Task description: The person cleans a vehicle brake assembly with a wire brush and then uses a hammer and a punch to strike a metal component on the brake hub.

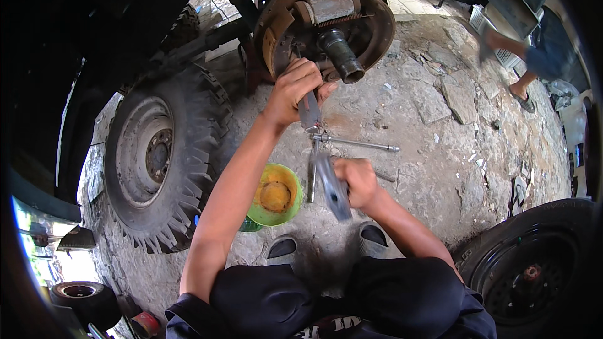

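In front of me a rusty drum brake assembly (276, 31) is exposed, with a coil spring (342, 20) and a hollow spindle (344, 61) sticking out toward me. My left hand (298, 88) is at its lower edge, fingers closed round a flat grey metal bar (309, 112) whose far end is hidden at the brake. Lower down, my right hand (358, 182) grips a hammer (331, 187), its metal head smeared by motion below the bar. A cross-shaped lug wrench (355, 142) lies on the ground behind the hammer.
A green bowl (290, 207), yellowish inside, sits by my left forearm. A large treaded wheel (141, 150) stands at left; another black wheel (534, 270) is at lower right. Broken stone slabs (461, 100) cover the ground. Another person's leg (524, 81) shows at upper right.
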